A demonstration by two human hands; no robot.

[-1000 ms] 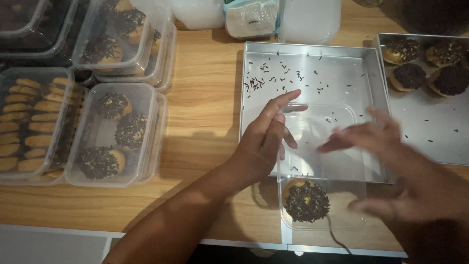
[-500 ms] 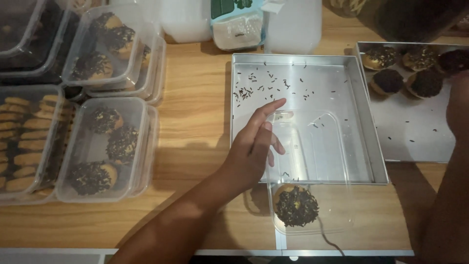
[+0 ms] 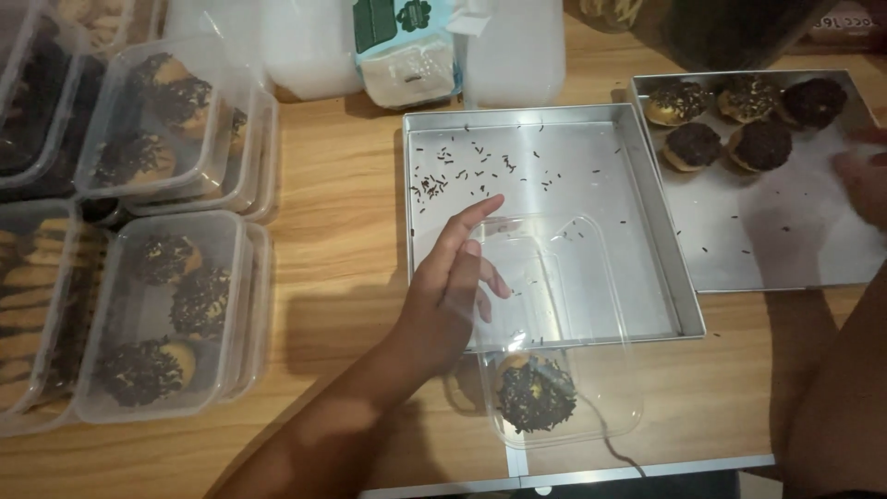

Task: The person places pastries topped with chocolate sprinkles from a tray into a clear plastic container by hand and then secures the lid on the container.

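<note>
Your left hand (image 3: 453, 296) lay flat with its fingers spread apart, gripping nothing, resting on the near left corner of the clear plastic container (image 3: 554, 333). That container sat tilted, its far end inside the square metal tray (image 3: 545, 148) and its near end hanging over the tray's front rim onto the table (image 3: 342, 185). One chocolate-sprinkled pastry (image 3: 534, 393) sat in the container's near end, at about 5 o'clock from your left hand and just beside it. Loose chocolate sprinkles (image 3: 443, 180) were scattered over the tray floor, thickest at 12 o'clock from your fingertips.

Your right hand (image 3: 864, 180) showed only partly at the frame's right edge, blurred, over the second metal tray (image 3: 767, 249); I cannot tell whether its fingers were apart or together, and it seemed to hold nothing. At 10 o'clock from it, five sprinkled pastries (image 3: 730, 115) were grouped in that tray's far end.

At 9 o'clock from your left hand, well apart, stood filled plastic boxes (image 3: 166, 314) holding more sprinkled pastries, with further boxes (image 3: 176, 129) behind them at 10 o'clock. A tissue pack (image 3: 407, 55) stood at 12 o'clock beyond the square tray.
</note>
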